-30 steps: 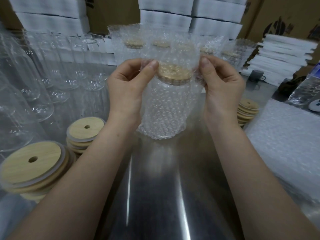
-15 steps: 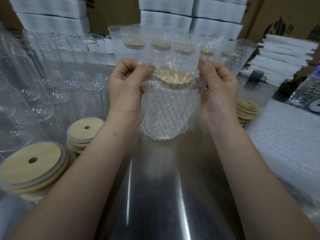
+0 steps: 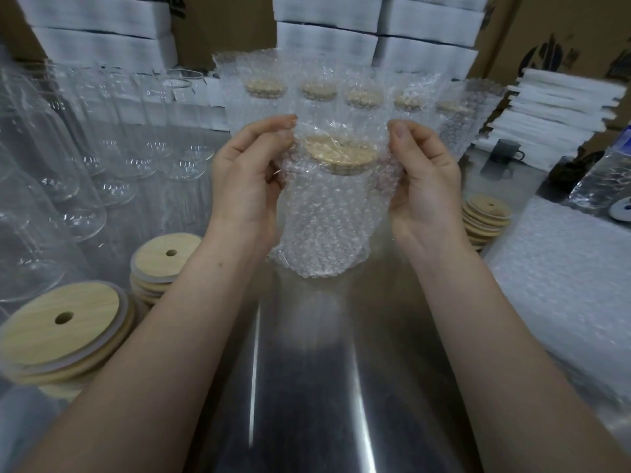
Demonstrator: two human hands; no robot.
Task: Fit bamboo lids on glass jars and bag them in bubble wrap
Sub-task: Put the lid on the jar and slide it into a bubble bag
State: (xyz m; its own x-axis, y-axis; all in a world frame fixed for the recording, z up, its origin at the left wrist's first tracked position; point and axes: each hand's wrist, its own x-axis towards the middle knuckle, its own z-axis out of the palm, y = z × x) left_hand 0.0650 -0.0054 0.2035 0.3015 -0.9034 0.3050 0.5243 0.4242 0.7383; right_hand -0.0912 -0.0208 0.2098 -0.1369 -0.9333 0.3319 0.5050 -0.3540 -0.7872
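Steel table (image 3: 307,387) filled the lower field, both forearms reaching over it. White foam stacks (image 3: 327,39) stood along the back against brown cartons. A pile of flat bubble-wrap sheets (image 3: 563,285) lay at the right edge of the table. Empty glass jars (image 3: 85,148) stood in rows on the left, open and without lids. Behind the hands stood a row of five bagged jars (image 3: 341,93), each with a bamboo lid showing through the wrap. Work piece: one glass jar (image 3: 327,227), upright at centre between the two hands, enclosed in a bubble-wrap bag (image 3: 386,172) whose open mouth rose above the lid. Whether its base touched the table could not be told. Left hand (image 3: 246,179) gripped the left edge of the bag at lid level, thumb on the near side, fingers curled behind and pinching the wrap. Right hand (image 3: 423,179) mirrored this on the right edge, thumb up and fingers curled around the wrap. Stacks of bamboo lids, each with a straw hole: large near stack (image 3: 65,332) at lower left, a second stack (image 3: 164,261) just beyond it, a third stack (image 3: 486,216) beside the right wrist. Fitted bamboo lid (image 3: 341,153) sat on the held jar, under the wrap. Dark mug (image 3: 508,150) stood at far right.
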